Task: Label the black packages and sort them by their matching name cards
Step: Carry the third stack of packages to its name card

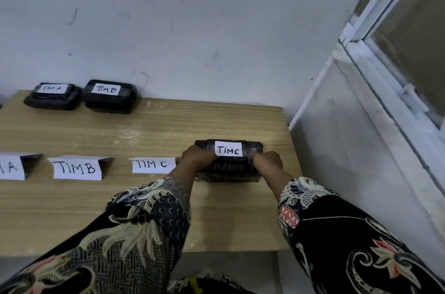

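Note:
A black package (228,168) with a white "TIM C" label (228,148) rests near the table's right edge. My left hand (196,157) grips its left side and my right hand (268,160) grips its right side. Folded name cards stand in a row: "TIM C" (153,165) just left of the package, "TIM B" (75,168), and a cut-off "A" card (10,167). At the back by the wall lie a package labelled "TIM A" (51,96) and one labelled "TIM B" (108,96).
The wooden table (144,130) ends at its right edge close to a white wall and a window frame (385,81). Its front edge lies near my patterned sleeves (144,221).

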